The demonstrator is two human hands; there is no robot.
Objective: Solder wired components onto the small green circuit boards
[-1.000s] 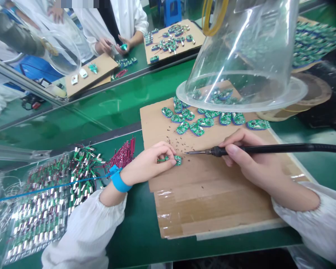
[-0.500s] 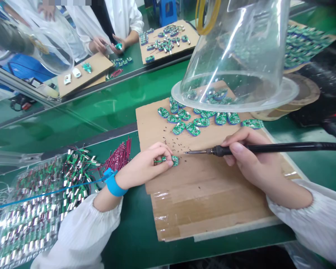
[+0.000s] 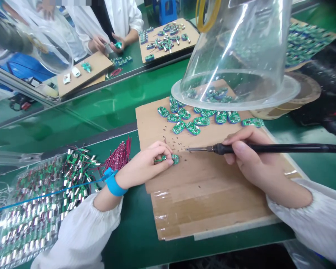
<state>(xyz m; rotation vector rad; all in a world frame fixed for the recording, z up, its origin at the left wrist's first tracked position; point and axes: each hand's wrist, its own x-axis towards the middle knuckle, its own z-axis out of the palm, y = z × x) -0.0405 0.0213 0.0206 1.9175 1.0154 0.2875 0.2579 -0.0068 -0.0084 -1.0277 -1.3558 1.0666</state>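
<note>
On the cardboard sheet, my left hand pinches a small green circuit board, its fingers covering most of it. A blue strap circles that wrist. My right hand is closed around a black soldering iron, held nearly level like a pen. The iron's metal tip points left, a short way right of the board and apart from it. Dark specks lie scattered on the cardboard near the tip. Farther back on the sheet lie several more circuit boards.
A clear plastic fume hood hangs above the back boards. At the left are a bundle of dark red wires and rows of small metal parts with wires. Across a low green divider, a co-worker's hands hold a green part.
My right hand and the soldering iron have shifted very slightly to the right. The left hand and its board stay almost where they were.
</note>
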